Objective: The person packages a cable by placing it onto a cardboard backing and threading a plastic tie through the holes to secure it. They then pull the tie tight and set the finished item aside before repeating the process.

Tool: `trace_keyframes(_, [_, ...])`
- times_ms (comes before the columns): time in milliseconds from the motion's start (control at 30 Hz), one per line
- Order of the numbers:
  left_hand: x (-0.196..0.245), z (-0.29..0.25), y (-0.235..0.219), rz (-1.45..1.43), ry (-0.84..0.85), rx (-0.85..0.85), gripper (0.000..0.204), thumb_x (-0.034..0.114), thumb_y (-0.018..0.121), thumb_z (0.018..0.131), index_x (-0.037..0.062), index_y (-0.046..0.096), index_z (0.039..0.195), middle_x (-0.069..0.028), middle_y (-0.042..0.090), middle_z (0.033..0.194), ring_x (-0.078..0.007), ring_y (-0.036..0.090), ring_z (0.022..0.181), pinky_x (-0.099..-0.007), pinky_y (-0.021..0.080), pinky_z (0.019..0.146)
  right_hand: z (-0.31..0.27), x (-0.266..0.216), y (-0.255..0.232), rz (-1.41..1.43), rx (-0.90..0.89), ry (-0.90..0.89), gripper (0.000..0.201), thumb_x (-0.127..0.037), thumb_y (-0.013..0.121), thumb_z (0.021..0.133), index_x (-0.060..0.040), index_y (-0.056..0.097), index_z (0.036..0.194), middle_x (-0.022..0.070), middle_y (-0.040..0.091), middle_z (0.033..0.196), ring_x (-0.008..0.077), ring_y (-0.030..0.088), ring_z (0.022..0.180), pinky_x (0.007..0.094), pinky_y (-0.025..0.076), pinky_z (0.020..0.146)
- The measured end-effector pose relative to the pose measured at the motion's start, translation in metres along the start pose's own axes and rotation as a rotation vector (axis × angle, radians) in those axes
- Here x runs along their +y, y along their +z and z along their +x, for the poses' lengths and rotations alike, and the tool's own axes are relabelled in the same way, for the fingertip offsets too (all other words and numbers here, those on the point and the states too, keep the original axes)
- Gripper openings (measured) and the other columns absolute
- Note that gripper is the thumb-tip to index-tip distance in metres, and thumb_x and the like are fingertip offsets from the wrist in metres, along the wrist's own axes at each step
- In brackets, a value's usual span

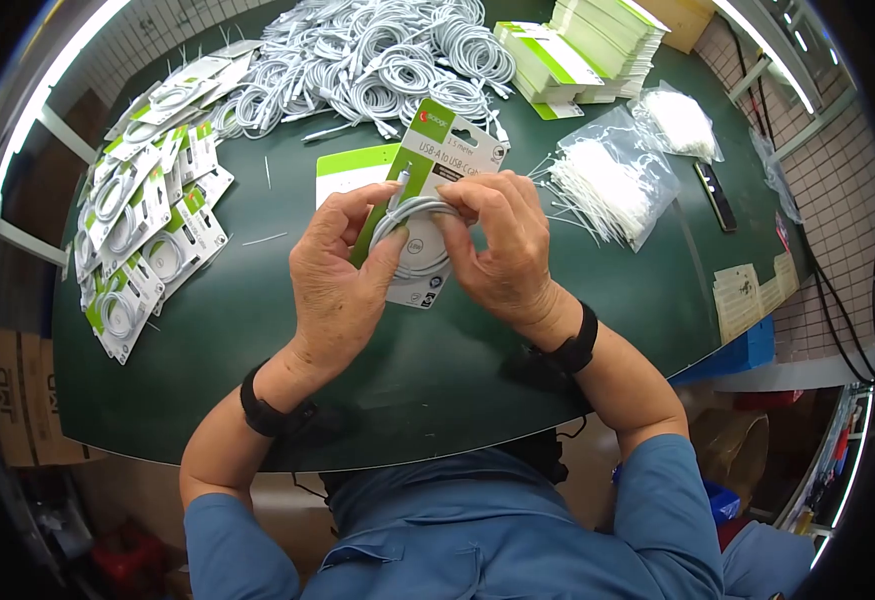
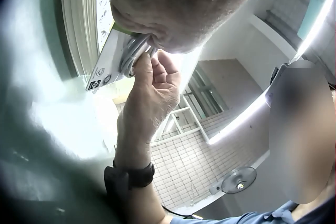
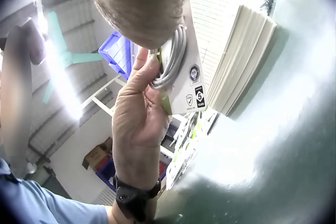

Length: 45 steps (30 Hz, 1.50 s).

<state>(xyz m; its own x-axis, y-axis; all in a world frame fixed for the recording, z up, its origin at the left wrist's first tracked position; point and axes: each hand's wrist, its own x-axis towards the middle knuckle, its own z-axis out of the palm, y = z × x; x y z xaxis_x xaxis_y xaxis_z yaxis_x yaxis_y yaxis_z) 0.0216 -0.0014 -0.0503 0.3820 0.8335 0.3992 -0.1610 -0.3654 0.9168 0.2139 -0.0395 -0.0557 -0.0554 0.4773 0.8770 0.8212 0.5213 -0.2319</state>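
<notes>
Both hands hold a white and green packaging card (image 1: 462, 150) with a coiled white USB cable (image 1: 409, 210) lying against its front, raised over the table. My left hand (image 1: 337, 275) grips the card's left side, its thumb pressed on the coil and its fingertips by the upright cable plug (image 1: 403, 178). My right hand (image 1: 505, 240) pinches the coil's right side against the card, thumb below and fingers above. In the right wrist view the coil (image 3: 176, 58) lies flat along the card (image 3: 193, 85). Behind it lies another green-topped card (image 1: 342, 175).
Carded cables (image 1: 162, 225) are heaped at left, and loose coiled cables (image 1: 377, 55) at the back. Stacked cards (image 1: 597, 50) stand back right, near bags of white cable ties (image 1: 607, 185). A dark, slim object (image 1: 715, 195) and paper sheets (image 1: 742, 300) lie by the right edge.
</notes>
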Motion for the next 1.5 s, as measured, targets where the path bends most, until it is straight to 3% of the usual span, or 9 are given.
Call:
trace_keyframes(167, [0.002, 0.002, 0.0, 0.006, -0.002, 0.032, 0.038, -0.008, 0.071, 0.096, -0.0007, 0.064, 0.132, -0.0102, 0.072, 0.119, -0.0127, 0.07, 0.108, -0.0288, 0.057, 0.098, 0.012, -0.014, -0.017, -0.227, -0.088, -0.026, 0.031, 0.0, 0.084, 0.077, -0.0095, 0.071, 0.103, 0.0039, 0.071, 0.092, 0.0253, 0.064, 0.087, 0.0392, 0.047, 0.077])
trace_keyframes(467, [0.003, 0.004, 0.001, 0.043, 0.025, 0.013, 0.037, -0.006, 0.073, 0.095, -0.0012, 0.064, 0.131, -0.0098, 0.074, 0.114, -0.0124, 0.072, 0.103, -0.0268, 0.059, 0.091, 0.006, -0.006, -0.018, -0.164, -0.077, -0.009, 0.03, -0.004, 0.086, 0.075, -0.0099, 0.069, 0.099, 0.0026, 0.067, 0.086, 0.0251, 0.062, 0.085, 0.0397, 0.046, 0.078])
trace_keyframes(833, [0.023, 0.027, -0.02, 0.359, -0.027, -0.154, 0.028, 0.001, 0.082, 0.087, -0.0005, 0.073, 0.114, -0.0118, 0.08, 0.097, -0.0172, 0.078, 0.091, -0.0299, 0.061, 0.081, 0.039, -0.011, -0.048, 0.072, -0.069, -0.115, 0.052, -0.009, 0.089, 0.075, -0.0048, 0.069, 0.122, 0.0114, 0.071, 0.103, 0.0334, 0.067, 0.092, 0.0429, 0.055, 0.08])
trace_keyframes(967, [0.035, 0.035, -0.007, 0.431, 0.09, -0.313, 0.03, 0.003, 0.084, 0.083, 0.0023, 0.075, 0.112, -0.0127, 0.079, 0.093, -0.024, 0.078, 0.09, -0.0349, 0.061, 0.082, 0.036, -0.029, -0.049, 0.078, -0.39, -0.023, 0.068, -0.007, 0.089, 0.076, -0.0031, 0.063, 0.138, 0.017, 0.072, 0.113, 0.0385, 0.071, 0.101, 0.0427, 0.058, 0.091])
trace_keyframes(1067, [0.03, 0.041, -0.001, 0.564, 0.348, -0.398, 0.039, 0.006, 0.086, 0.081, 0.0039, 0.074, 0.118, -0.013, 0.078, 0.102, -0.0273, 0.077, 0.093, -0.0384, 0.061, 0.084, 0.029, -0.021, -0.049, 0.151, -0.411, 0.099, 0.072, -0.005, 0.088, 0.079, -0.0033, 0.059, 0.145, 0.017, 0.073, 0.118, 0.0349, 0.073, 0.105, 0.0393, 0.059, 0.094])
trace_keyframes(1233, [0.032, 0.042, 0.013, 0.673, 0.536, 0.002, 0.059, 0.009, 0.088, 0.081, 0.0055, 0.066, 0.135, -0.0125, 0.074, 0.114, -0.0265, 0.075, 0.098, -0.0413, 0.06, 0.083, 0.024, -0.002, -0.049, 0.313, -0.329, 0.427, 0.069, 0.0, 0.083, 0.088, -0.001, 0.053, 0.15, 0.0138, 0.073, 0.126, 0.0216, 0.072, 0.115, 0.0324, 0.057, 0.101])
trace_keyframes(1333, [0.027, 0.035, 0.017, 0.447, 0.175, 0.147, 0.072, 0.008, 0.087, 0.083, 0.0049, 0.053, 0.147, -0.0119, 0.068, 0.122, -0.0231, 0.072, 0.103, -0.0388, 0.06, 0.085, 0.016, 0.005, -0.044, 0.519, -0.321, 0.612, 0.06, 0.0, 0.08, 0.092, 0.0018, 0.054, 0.146, 0.0117, 0.073, 0.126, 0.0165, 0.07, 0.114, 0.0311, 0.057, 0.1])
trace_keyframes(1367, [0.022, 0.033, 0.017, 0.446, 0.177, 0.154, 0.072, 0.008, 0.087, 0.083, 0.0049, 0.053, 0.147, -0.0119, 0.068, 0.122, -0.0231, 0.072, 0.103, -0.0388, 0.06, 0.085, 0.014, 0.006, -0.043, 0.626, -0.318, 0.709, 0.055, 0.0, 0.079, 0.094, 0.0031, 0.055, 0.144, 0.0106, 0.073, 0.126, 0.0139, 0.069, 0.114, 0.0305, 0.057, 0.1])
trace_keyframes(1500, [0.002, 0.026, 0.015, 0.043, -0.105, 0.035, 0.07, 0.006, 0.084, 0.087, 0.0019, 0.048, 0.148, -0.012, 0.068, 0.123, -0.0192, 0.07, 0.105, -0.0353, 0.06, 0.086, 0.005, 0.0, -0.034, 0.701, -0.31, 0.727, 0.047, 0.0, 0.076, 0.097, 0.0054, 0.056, 0.139, 0.0115, 0.072, 0.126, 0.0133, 0.069, 0.113, 0.0306, 0.057, 0.1])
